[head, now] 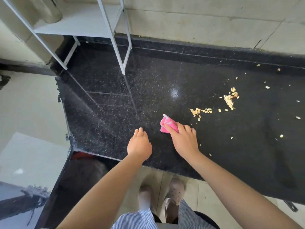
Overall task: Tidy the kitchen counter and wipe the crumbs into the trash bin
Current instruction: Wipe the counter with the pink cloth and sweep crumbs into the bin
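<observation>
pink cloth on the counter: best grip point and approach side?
Judging by its pose, grip the pink cloth at its far-left free end, coming from above. It lies flat and bunched on the black counter; the right hand already covers its near-right end, fingers curled over it.

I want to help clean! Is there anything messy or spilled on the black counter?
Yes. Pale crumbs are spilled over the right side of the counter, with a smaller pile just beyond the pink cloth the right hand holds. No bin shows.
</observation>
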`<control>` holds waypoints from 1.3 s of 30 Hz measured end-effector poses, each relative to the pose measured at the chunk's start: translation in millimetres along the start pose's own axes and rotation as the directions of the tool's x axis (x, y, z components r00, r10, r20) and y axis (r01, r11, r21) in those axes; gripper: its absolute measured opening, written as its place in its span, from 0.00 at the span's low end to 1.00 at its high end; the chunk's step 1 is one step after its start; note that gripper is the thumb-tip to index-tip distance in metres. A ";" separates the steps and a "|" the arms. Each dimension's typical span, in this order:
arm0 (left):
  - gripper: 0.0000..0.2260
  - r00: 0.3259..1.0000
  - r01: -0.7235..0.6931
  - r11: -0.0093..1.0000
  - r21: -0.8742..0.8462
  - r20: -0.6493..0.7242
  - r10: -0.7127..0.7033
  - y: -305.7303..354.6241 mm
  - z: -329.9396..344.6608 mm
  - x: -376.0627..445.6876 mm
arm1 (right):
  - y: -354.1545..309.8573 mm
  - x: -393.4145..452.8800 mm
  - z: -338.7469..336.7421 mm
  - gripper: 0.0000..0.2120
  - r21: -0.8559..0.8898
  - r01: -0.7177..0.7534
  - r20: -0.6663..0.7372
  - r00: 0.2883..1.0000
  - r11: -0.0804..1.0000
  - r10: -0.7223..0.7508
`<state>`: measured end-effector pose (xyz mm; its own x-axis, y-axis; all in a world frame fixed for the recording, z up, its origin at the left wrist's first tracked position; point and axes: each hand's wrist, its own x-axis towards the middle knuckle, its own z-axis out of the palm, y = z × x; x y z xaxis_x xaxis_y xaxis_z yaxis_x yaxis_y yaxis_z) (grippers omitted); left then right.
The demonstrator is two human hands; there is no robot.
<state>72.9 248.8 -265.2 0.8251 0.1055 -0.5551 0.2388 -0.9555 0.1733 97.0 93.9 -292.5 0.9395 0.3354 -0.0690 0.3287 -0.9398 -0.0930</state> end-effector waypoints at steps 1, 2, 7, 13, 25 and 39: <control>0.23 1.000 -0.004 1.000 0.006 0.002 0.004 -1.3 1.4 -0.5 | 3.5 -1.1 2.3 0.35 0.004 0.049 -0.050 0.998 0.999 -0.049; 0.23 1.000 -0.010 1.000 0.009 0.003 0.010 -2.3 2.3 -0.9 | 7.0 -0.7 4.0 0.36 0.025 0.094 -0.110 0.990 0.995 -0.091; 0.25 0.999 -0.044 0.998 0.040 0.020 0.043 -8.7 4.2 -1.7 | 16.3 -1.9 5.0 0.14 0.330 0.135 -0.401 0.916 0.934 0.009; 0.25 0.997 -0.067 0.995 0.076 0.034 0.065 -11.2 2.8 -2.0 | 14.4 -0.3 3.7 0.12 0.374 0.140 -0.286 0.958 0.917 -0.029; 0.25 0.992 -0.110 0.987 0.121 0.077 0.101 -14.7 0.4 -1.0 | 35.2 52.6 -40.3 0.12 0.683 -0.393 0.339 0.917 0.616 0.210; 0.26 0.990 -0.122 0.980 0.157 0.095 0.108 -18.1 -1.4 -1.6 | 2.3 -2.1 -4.7 0.07 0.143 0.113 -0.217 0.973 0.983 -0.080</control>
<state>67.9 266.3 -266.3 0.7934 -0.0247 -0.6082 0.0532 -0.9925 0.1097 96.2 90.7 -287.8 0.9085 0.3877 0.1562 0.4157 -0.8770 -0.2410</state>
